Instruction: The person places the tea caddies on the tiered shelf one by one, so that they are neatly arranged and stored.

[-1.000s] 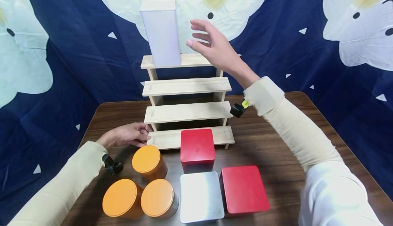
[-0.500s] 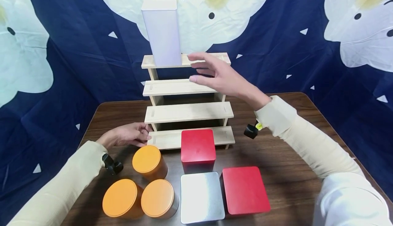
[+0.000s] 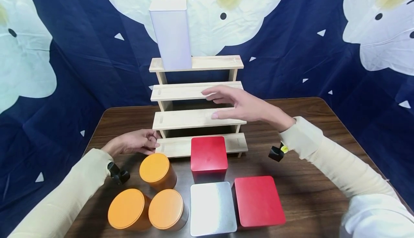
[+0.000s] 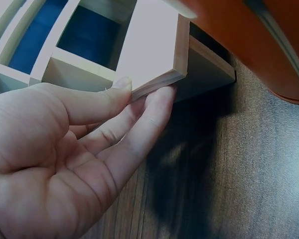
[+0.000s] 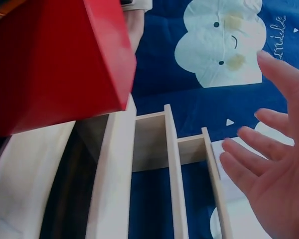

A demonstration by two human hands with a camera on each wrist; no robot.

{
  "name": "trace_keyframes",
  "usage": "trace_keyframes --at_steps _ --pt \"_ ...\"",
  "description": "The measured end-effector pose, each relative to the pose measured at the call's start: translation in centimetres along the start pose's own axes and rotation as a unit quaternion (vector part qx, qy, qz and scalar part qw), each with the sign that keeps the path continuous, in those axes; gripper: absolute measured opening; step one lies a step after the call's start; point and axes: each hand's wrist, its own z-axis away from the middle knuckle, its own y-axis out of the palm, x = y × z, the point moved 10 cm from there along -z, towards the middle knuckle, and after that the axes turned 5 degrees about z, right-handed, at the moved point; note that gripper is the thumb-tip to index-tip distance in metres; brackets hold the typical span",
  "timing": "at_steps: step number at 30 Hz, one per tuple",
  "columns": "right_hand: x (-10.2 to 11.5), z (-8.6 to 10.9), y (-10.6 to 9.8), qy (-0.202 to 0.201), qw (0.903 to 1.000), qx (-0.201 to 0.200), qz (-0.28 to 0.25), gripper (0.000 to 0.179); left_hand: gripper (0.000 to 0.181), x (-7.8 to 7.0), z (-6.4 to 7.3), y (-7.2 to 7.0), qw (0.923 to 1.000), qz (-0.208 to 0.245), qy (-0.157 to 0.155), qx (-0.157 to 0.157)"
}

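Note:
A pale wooden tiered display shelf (image 3: 200,119) stands on the table. My left hand (image 3: 137,141) pinches the left end of its lowest step; in the left wrist view the thumb lies on top of the board (image 4: 154,45) and fingers are under it. A tall white tin (image 3: 171,37) stands upright on the top step, at its left. My right hand (image 3: 240,103), holding nothing, hovers in front of the middle steps, its fingers apart in the right wrist view. Close before the lowest step stands a red square tin (image 3: 208,155), partly hiding that step.
Three orange round tins (image 3: 154,168) stand at the front left. A silver square tin (image 3: 212,207) and a second red tin (image 3: 258,200) are side by side at the front. Behind the wooden table (image 3: 291,152) hangs a blue cloth (image 3: 275,65) with white clouds.
My right hand has come down from beside the white tin to the level of the middle steps, moving slightly right. The left hand keeps its place on the shelf.

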Motion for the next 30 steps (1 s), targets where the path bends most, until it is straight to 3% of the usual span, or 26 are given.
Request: trace_keyframes --at_steps 8,15,24,30 --pt "-1.4 1.8 3.1 0.041 0.9932 0.107 0.021 0.07 0.026 -0.1 0.1 -0.1 1.0 -0.001 0.003 0.005" --pt "-2.1 2.8 5.4 0.05 0.9847 0.167 0.007 0.08 0.025 -0.2 0.0 0.0 1.0 0.0 0.004 0.007" --pt "-3.0 4.5 7.4 0.076 0.9757 0.205 0.008 0.084 0.025 0.1 -0.2 -0.1 1.0 -0.001 -0.003 -0.001" --pt "-3.4 5.4 7.6 0.095 0.9752 0.199 0.015 0.091 0.026 0.0 0.0 -0.1 1.0 0.001 -0.002 0.004"
